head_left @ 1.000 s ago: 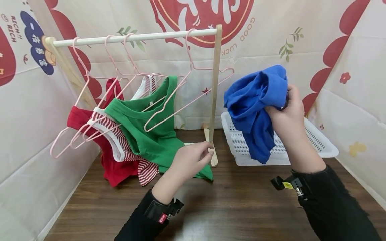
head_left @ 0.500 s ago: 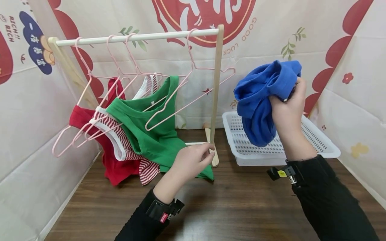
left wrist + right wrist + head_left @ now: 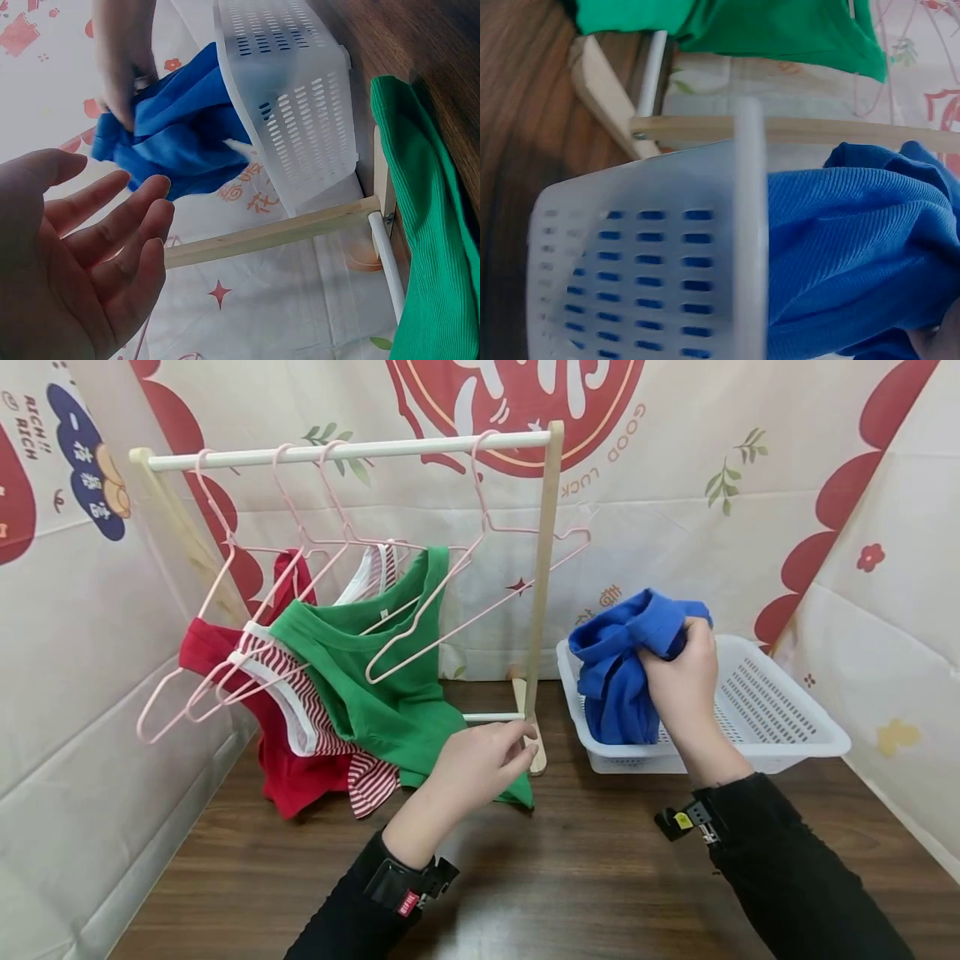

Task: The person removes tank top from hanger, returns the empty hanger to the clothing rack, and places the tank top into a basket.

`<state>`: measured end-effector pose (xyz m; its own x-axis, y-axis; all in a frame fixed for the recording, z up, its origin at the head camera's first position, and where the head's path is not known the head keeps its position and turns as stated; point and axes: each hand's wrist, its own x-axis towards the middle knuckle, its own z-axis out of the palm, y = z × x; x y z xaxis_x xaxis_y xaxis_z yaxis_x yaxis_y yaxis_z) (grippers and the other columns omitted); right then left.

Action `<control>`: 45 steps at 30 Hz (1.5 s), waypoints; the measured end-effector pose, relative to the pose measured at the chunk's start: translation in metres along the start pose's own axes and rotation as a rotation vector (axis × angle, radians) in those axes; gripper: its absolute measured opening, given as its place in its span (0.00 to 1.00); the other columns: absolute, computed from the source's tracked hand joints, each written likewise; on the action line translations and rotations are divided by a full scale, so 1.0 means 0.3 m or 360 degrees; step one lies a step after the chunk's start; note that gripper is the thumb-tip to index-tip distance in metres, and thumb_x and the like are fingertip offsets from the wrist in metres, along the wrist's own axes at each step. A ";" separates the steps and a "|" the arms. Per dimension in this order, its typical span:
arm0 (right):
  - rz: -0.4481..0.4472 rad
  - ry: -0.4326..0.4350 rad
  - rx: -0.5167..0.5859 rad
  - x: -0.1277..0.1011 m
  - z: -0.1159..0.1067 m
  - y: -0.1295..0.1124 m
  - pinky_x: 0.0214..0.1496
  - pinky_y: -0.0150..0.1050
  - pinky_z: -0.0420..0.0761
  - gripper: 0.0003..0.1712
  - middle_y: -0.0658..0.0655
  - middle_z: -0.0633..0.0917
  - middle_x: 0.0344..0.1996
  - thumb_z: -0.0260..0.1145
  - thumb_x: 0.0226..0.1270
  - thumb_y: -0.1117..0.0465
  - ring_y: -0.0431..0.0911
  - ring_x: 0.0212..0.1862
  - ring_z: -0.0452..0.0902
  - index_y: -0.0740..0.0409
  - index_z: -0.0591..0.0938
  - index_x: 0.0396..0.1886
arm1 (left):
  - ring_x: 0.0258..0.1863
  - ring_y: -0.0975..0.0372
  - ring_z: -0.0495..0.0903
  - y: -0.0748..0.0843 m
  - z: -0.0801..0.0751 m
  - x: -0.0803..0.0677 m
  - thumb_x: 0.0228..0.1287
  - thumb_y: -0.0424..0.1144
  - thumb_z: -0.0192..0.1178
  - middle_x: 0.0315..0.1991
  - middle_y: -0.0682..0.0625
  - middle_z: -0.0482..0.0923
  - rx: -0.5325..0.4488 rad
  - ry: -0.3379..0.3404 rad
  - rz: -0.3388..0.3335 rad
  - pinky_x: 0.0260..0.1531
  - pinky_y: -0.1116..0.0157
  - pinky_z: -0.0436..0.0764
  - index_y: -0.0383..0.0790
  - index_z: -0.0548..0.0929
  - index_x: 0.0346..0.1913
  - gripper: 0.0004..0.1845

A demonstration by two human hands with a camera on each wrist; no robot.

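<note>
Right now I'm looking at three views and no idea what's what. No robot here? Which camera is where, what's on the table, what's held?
No robot: a person works with two bare hands. The wide picture comes from a camera on the head, looking down at the hands; the other two come from cameras strapped to each wrist.

On the wooden table stands a small clothes rack with pink hangers. A red top, a red-and-white striped top and a green top hang on it. Beside the rack sits a white perforated basket.

The right hand grips a bunched blue garment, whose lower part is inside the basket. The left hand holds nothing; its fingers are loosely spread near the rack's post, as the left wrist view shows.
</note>
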<state>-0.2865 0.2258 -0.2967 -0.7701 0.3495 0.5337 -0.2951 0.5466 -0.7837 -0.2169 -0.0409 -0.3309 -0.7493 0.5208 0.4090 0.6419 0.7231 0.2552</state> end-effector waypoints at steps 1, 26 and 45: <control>0.0022 -0.0023 -0.0057 -0.003 0.001 0.007 0.65 0.50 0.64 0.25 0.62 0.71 0.57 0.66 0.65 0.59 0.52 0.62 0.65 0.66 0.69 0.56 | 0.23 0.71 0.72 0.000 0.001 0.000 0.72 0.46 0.55 0.25 0.61 0.76 0.0001 -0.0004 0.0003 0.18 0.74 0.67 0.47 0.82 0.48 0.11; -0.0105 -0.0587 -0.0748 -0.080 0.059 0.099 0.47 0.62 0.74 0.19 0.73 0.73 0.50 0.58 0.66 0.67 0.66 0.49 0.73 0.70 0.77 0.55 | 0.26 0.70 0.77 -0.013 0.014 -0.008 0.71 0.47 0.57 0.30 0.60 0.81 0.0030 -0.0097 -0.0064 0.21 0.73 0.70 0.47 0.82 0.50 0.12; -0.0437 -0.1295 -0.1105 -0.095 0.132 0.127 0.67 0.62 0.58 0.23 0.75 0.68 0.64 0.56 0.71 0.62 0.70 0.67 0.60 0.70 0.76 0.60 | 0.28 0.70 0.77 -0.017 0.016 -0.013 0.71 0.47 0.57 0.30 0.60 0.80 0.0017 -0.0093 -0.0073 0.23 0.72 0.72 0.47 0.82 0.50 0.11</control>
<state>-0.2981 0.2066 -0.3545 -0.9445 -0.3149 0.0938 -0.3273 0.9265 -0.1857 -0.2179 -0.0444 -0.3379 -0.7862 0.5126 0.3450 0.6053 0.7513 0.2631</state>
